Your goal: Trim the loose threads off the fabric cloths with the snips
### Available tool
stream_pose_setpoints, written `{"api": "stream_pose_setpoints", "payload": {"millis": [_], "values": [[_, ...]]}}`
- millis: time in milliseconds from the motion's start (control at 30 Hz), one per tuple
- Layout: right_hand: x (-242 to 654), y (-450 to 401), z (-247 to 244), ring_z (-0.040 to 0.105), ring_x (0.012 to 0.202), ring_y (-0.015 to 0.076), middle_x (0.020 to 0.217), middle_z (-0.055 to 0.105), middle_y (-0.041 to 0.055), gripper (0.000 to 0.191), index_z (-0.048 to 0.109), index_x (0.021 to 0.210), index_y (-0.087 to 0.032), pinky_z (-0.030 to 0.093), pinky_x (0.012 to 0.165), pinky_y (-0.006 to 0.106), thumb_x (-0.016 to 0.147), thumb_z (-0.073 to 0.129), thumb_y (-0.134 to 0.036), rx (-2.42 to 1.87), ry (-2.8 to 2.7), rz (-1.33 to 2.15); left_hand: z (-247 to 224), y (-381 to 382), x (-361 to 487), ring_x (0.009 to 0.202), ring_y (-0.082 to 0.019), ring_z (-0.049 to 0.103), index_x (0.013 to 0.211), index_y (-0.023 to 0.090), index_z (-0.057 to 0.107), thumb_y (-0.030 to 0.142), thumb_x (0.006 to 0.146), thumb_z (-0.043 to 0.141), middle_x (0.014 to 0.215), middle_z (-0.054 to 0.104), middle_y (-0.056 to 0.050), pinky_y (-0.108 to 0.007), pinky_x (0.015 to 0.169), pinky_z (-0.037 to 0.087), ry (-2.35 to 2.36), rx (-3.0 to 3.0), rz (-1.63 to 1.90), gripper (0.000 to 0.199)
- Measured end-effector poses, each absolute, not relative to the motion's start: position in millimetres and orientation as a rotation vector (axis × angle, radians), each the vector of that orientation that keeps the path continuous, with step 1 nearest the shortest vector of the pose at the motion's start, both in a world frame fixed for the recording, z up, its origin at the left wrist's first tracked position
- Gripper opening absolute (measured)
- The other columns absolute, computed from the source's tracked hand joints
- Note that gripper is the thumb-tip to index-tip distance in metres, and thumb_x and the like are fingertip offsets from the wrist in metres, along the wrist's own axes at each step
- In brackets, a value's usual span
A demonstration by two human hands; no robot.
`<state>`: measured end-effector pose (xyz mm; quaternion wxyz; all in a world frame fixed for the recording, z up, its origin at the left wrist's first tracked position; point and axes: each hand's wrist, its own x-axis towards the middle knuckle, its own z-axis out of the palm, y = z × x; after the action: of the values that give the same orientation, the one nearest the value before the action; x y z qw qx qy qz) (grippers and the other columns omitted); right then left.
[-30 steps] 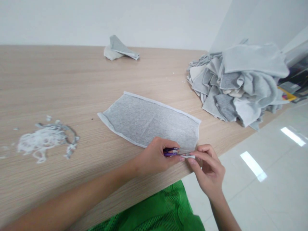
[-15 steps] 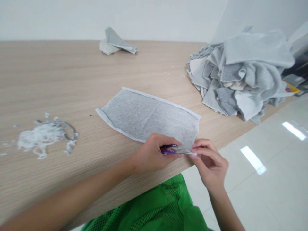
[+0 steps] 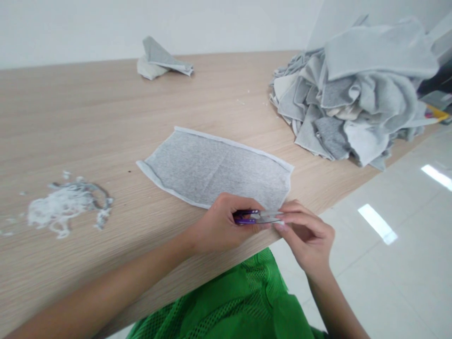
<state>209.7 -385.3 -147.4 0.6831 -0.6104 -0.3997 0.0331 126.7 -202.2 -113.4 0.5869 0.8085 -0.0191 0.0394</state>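
Observation:
A grey fabric piece (image 3: pixel 215 165) with pale rolled edges lies flat on the wooden table. Purple-handled thread snips (image 3: pixel 247 217) sit in my left hand (image 3: pixel 221 226), their blades pointing right at the fabric's near right corner. My right hand (image 3: pixel 310 233) pinches that corner between thumb and fingers, right by the blade tips. The exact spot where blades and fabric meet is partly hidden by the fingertips.
A big heap of grey fabric pieces (image 3: pixel 353 99) stands at the table's right. White thread scraps (image 3: pixel 60 205) lie at the left. Two folded pieces (image 3: pixel 162 61) rest near the wall. The table edge (image 3: pixel 247 256) runs diagonally beside the tiled floor (image 3: pixel 356 282).
The camera view has tilted slightly. Both hands stay at the same corner of the fabric, with the snips still in my left hand and my right fingers a little closer to it.

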Motion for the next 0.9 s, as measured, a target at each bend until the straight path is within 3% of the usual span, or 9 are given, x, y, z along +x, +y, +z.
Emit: {"api": "stream_pose_setpoints", "payload": {"millis": [533, 733, 900], "values": [[204.8, -383.8, -143.4, 0.06, 0.081, 0.0166, 0.086, 0.065, 0.0031, 0.018, 0.071, 0.094, -0.024, 0.05, 0.069, 0.033, 0.086, 0.067, -0.008, -1.316, -0.866, 0.179, -102.4, -204.3, 127.6, 0.051, -0.006, 0.041, 0.072, 0.012, 0.071, 0.027, 0.081, 0.077, 0.055, 0.053, 0.005, -0.019, 0.047, 0.029, -0.042, 1.913, 0.124, 0.018], [204.4, -382.0, -143.0, 0.063, 0.089, 0.0176, 0.095, 0.066, 0.0047, 0.016, 0.069, 0.095, -0.023, 0.053, 0.078, 0.036, 0.088, 0.064, -0.01, -1.363, -0.851, 0.174, -100.7, -192.7, 127.6, 0.061, -0.009, 0.053, 0.103, 0.017, 0.074, 0.027, 0.086, 0.071, 0.073, 0.067, 0.002, -0.019, 0.055, 0.039, -0.076, 1.926, 0.026, 0.02], [202.3, -376.3, -140.8, 0.067, 0.082, 0.0179, 0.085, 0.072, 0.0027, 0.016, 0.071, 0.095, -0.023, 0.054, 0.076, 0.038, 0.088, 0.064, -0.01, -1.337, -0.837, 0.131, -87.1, -177.9, 124.0, 0.075, -0.012, 0.061, 0.119, 0.019, 0.068, 0.03, 0.093, 0.061, 0.093, 0.073, -0.002, -0.022, 0.065, 0.043, -0.138, 2.044, 0.102, 0.029]]}}
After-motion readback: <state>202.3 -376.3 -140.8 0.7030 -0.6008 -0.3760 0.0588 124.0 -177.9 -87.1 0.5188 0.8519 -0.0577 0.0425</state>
